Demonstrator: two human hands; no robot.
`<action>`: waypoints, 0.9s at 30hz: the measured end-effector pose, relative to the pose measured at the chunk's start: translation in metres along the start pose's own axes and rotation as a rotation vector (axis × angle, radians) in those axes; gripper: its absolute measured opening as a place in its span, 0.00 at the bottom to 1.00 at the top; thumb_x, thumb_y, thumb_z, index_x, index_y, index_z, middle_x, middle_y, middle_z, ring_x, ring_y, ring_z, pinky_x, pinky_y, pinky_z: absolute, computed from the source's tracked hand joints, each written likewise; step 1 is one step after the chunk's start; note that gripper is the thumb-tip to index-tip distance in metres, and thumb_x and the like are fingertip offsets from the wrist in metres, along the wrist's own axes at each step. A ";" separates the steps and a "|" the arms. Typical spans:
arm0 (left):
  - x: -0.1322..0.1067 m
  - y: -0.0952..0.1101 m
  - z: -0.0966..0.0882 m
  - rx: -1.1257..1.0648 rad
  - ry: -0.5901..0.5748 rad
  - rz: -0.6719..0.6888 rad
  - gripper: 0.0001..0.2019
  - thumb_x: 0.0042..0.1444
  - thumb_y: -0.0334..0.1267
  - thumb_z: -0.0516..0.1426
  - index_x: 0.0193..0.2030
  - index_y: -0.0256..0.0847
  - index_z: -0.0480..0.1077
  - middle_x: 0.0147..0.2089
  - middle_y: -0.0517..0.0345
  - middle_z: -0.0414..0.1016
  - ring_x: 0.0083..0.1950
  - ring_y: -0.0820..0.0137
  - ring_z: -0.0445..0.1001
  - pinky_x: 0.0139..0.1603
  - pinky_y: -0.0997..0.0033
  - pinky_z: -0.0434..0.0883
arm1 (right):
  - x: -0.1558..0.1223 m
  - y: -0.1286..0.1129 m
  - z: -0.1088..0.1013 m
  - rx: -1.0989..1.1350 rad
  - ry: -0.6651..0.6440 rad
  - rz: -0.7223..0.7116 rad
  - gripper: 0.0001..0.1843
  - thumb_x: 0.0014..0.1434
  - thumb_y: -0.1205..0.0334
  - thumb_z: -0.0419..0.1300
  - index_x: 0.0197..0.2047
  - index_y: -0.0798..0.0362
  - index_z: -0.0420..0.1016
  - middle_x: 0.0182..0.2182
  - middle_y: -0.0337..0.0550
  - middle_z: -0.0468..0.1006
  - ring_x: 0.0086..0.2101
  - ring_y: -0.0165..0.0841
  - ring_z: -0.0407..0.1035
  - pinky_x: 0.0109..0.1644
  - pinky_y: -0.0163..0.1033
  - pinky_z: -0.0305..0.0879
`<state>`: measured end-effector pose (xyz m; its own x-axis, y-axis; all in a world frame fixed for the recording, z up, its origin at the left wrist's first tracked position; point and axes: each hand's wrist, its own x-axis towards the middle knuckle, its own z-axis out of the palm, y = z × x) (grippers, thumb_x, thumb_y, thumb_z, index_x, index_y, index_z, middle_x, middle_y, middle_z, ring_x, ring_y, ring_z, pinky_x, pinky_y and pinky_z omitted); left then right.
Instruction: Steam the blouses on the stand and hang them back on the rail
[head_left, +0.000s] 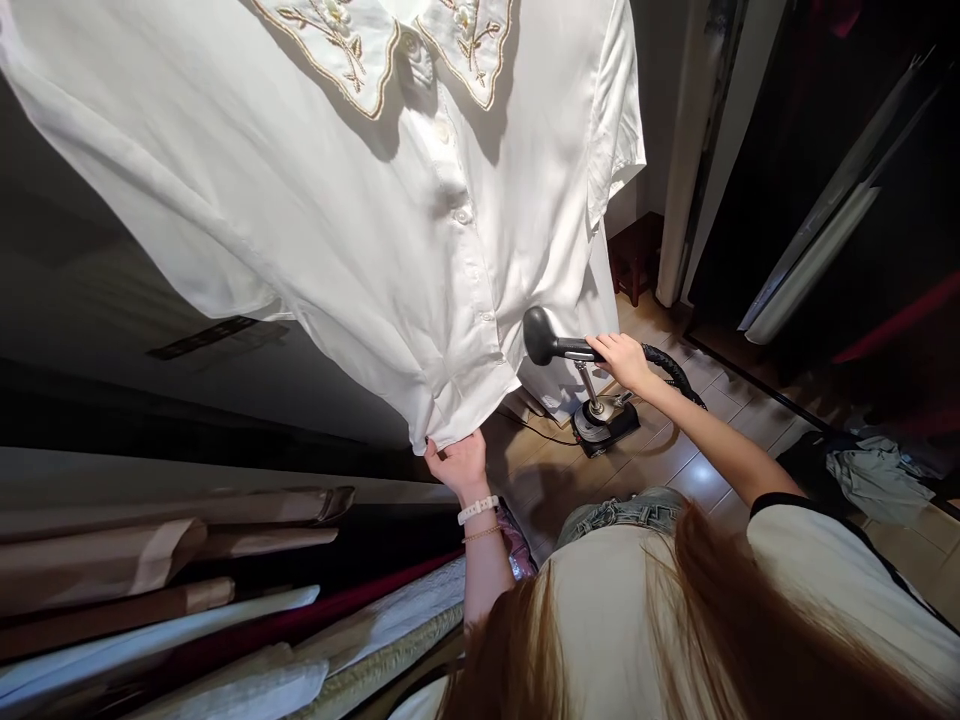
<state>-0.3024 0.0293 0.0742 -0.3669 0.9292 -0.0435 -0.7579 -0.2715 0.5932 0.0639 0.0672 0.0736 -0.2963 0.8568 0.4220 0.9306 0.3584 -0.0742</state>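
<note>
A: Where's the garment, and why does it hang out in the air like that?

B: The white short-sleeved button-front blouse (360, 220) with a gold-embroidered collar (337, 45) hangs in front of the person, high in the view, its lower edge slanting outward. The left hand (459, 465) has its hem, so the cloth seems drawn taut rather than left to sway.

A: And the fingers there?

B: Bunched, pinching the hem against the thumb. Some fingertips tuck behind the cloth, so I can't make out each one.

A: The other side?

B: The right hand (622, 362) closes around the slim handle of a black rounded steamer head (544, 336), its fingers (604, 347) pressed together, with the head held just beside the blouse's front, apparently to keep it within reach of the cloth.

A: What feeds it?

B: A ribbed black hose (675, 368) curves back towards a round dark steamer base (604, 428) on the wood-look tile floor (697, 478), below the hands, which gives the hose enough slack
</note>
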 end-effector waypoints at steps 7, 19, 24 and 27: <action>0.005 -0.001 -0.004 0.020 -0.018 -0.001 0.15 0.56 0.45 0.61 0.50 0.46 0.74 0.60 0.53 0.78 0.69 0.64 0.69 0.70 0.62 0.65 | 0.004 0.015 0.000 -0.017 -0.022 -0.048 0.26 0.65 0.65 0.62 0.66 0.56 0.67 0.46 0.50 0.77 0.44 0.42 0.67 0.44 0.43 0.56; 0.001 -0.011 -0.006 -0.042 0.024 -0.100 0.09 0.61 0.40 0.58 0.45 0.45 0.78 0.58 0.51 0.80 0.68 0.63 0.70 0.71 0.55 0.64 | -0.073 -0.021 0.041 0.066 -0.135 -0.037 0.27 0.60 0.67 0.67 0.62 0.54 0.73 0.45 0.50 0.80 0.43 0.42 0.71 0.42 0.42 0.64; 0.000 -0.034 -0.005 -0.064 0.102 -0.233 0.10 0.67 0.41 0.55 0.44 0.44 0.78 0.57 0.49 0.80 0.66 0.65 0.72 0.69 0.57 0.65 | -0.134 -0.015 0.032 0.251 0.012 0.330 0.28 0.61 0.61 0.64 0.65 0.47 0.70 0.47 0.52 0.81 0.47 0.50 0.75 0.49 0.50 0.71; -0.002 -0.053 0.000 0.026 0.178 -0.380 0.11 0.68 0.32 0.54 0.41 0.43 0.78 0.54 0.49 0.80 0.59 0.69 0.77 0.62 0.65 0.71 | -0.160 -0.008 0.020 0.396 0.154 0.607 0.27 0.64 0.54 0.58 0.65 0.43 0.70 0.55 0.51 0.79 0.56 0.52 0.73 0.57 0.54 0.70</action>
<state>-0.2614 0.0423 0.0426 -0.1529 0.9036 -0.4003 -0.8443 0.0911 0.5281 0.0993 -0.0654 -0.0109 0.3063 0.8956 0.3226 0.7652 -0.0301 -0.6431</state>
